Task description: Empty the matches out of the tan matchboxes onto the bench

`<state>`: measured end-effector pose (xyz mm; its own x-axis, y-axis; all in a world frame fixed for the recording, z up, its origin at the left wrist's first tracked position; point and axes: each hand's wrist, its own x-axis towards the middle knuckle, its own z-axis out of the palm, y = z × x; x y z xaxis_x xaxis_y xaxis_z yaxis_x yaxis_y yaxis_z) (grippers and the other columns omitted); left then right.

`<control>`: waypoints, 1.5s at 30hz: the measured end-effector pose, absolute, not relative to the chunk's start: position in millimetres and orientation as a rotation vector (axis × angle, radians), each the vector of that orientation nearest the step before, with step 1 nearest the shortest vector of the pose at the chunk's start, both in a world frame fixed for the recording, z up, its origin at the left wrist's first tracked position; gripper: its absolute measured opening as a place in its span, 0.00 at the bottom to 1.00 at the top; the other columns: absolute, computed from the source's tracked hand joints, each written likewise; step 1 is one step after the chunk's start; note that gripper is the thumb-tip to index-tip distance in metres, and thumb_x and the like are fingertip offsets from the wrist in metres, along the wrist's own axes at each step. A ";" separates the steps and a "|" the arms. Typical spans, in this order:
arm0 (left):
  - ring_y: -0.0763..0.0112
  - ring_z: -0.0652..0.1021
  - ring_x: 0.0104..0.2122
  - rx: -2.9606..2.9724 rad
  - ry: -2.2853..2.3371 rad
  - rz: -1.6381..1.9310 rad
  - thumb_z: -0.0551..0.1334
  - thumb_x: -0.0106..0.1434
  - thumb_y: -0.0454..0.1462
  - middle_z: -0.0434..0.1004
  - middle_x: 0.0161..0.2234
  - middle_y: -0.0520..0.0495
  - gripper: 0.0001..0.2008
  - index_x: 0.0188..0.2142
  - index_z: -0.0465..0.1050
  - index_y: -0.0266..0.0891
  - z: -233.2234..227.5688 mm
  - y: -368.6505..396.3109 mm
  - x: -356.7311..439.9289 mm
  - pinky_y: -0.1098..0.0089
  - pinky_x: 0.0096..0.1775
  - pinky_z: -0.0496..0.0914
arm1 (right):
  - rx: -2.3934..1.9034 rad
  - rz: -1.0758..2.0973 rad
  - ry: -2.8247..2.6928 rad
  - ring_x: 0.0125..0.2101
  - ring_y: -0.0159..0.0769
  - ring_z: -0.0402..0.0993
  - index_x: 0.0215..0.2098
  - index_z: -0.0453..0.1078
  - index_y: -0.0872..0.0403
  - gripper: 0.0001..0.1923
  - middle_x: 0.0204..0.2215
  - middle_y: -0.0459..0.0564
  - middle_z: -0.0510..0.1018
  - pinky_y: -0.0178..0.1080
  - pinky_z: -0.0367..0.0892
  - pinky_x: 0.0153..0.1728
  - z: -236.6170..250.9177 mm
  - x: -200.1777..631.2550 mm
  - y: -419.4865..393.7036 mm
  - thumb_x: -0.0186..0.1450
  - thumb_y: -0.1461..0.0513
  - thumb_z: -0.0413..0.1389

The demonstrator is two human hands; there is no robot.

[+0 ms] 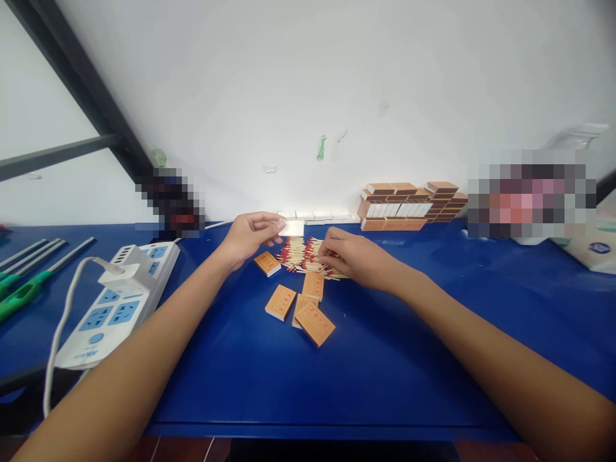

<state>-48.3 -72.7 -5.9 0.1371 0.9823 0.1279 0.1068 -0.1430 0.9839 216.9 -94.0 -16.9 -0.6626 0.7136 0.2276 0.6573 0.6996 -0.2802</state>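
at the far left of the blue table (385,378) lie about three long metal tools with green handles (24,289), partly cut off by the frame edge. next comes one white power strip (115,301) with blue sockets, a white adapter plugged into it and its cord looping off the table's front edge. the left hand (248,236) pinches one small white inner tray (291,228) between thumb and fingertips, held just above the far end of the match pile. one orange matchbox sleeve (267,263) lies just below that hand; four more orange matchbox sleeves (303,308) lie in a loose cluster nearer the table's front, some overlapping. between the hands spreads one pile of red-tipped matches (301,253), too many and too tangled to count. the right hand (353,256) rests on the pile's right side, fingers curled down into the sticks; whether they grip any cannot be told, since the hand hides them. against the white wall a row of white trays (317,217) runs behind the hands, its count unclear. further right stands one stack of matchboxes (409,206), several layers high. beyond it sits a blurred patch, and a white bag (594,247) is cut off at the right edge.
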 end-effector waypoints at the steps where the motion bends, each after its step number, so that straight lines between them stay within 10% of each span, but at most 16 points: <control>1: 0.73 0.81 0.29 1.455 1.126 1.151 0.74 0.59 0.39 0.84 0.34 0.44 0.14 0.43 0.81 0.36 -5.7 -72.9 -48.2 0.73 0.32 0.73 | -1.067 0.234 -2.563 0.33 0.33 0.69 0.38 0.71 0.54 0.07 0.41 0.51 0.70 0.37 0.63 0.36 -17.8 215.6 -93.9 0.74 0.61 0.54; 45: 0.72 0.80 0.28 1.488 1.138 1.140 0.74 0.59 0.40 0.84 0.32 0.43 0.14 0.43 0.82 0.37 -6.7 -73.2 -49.1 0.72 0.31 0.72 | -1.144 0.424 -2.587 0.32 0.33 0.67 0.36 0.67 0.54 0.07 0.41 0.52 0.70 0.38 0.61 0.36 -11.0 222.6 -96.2 0.73 0.61 0.53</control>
